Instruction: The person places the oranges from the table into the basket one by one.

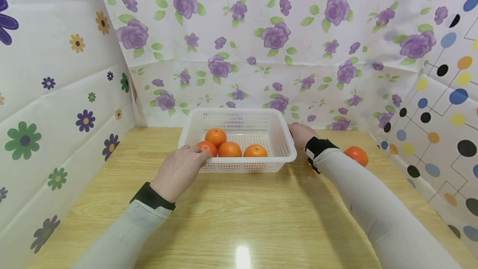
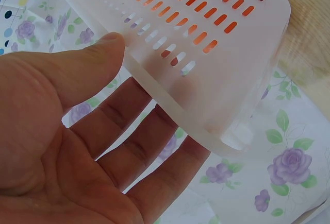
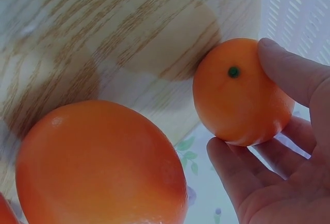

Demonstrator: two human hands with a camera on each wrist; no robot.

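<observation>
A white plastic basket (image 1: 239, 165) with slotted walls stands on the table, several orange fruits (image 1: 230, 150) inside along its front and left. At its front left corner my left hand (image 1: 181, 171) holds the rim; in the left wrist view the thumb lies on one side of the basket wall (image 2: 206, 90) and the fingers on the other. My right hand (image 1: 301, 135) is beyond the basket's right side, mostly hidden by the wrist strap in the head view. The right wrist view shows its thumb and fingers around an orange (image 3: 240, 95) with a green stem spot, close beside the basket.
A second, nearer orange fruit (image 3: 103, 167) fills the lower left of the right wrist view. On the table's right, a red-orange fruit (image 1: 356, 155) is partly covered by my right sleeve. Patterned sheets (image 1: 231, 45) enclose the back and both sides of the wooden table (image 1: 224, 211).
</observation>
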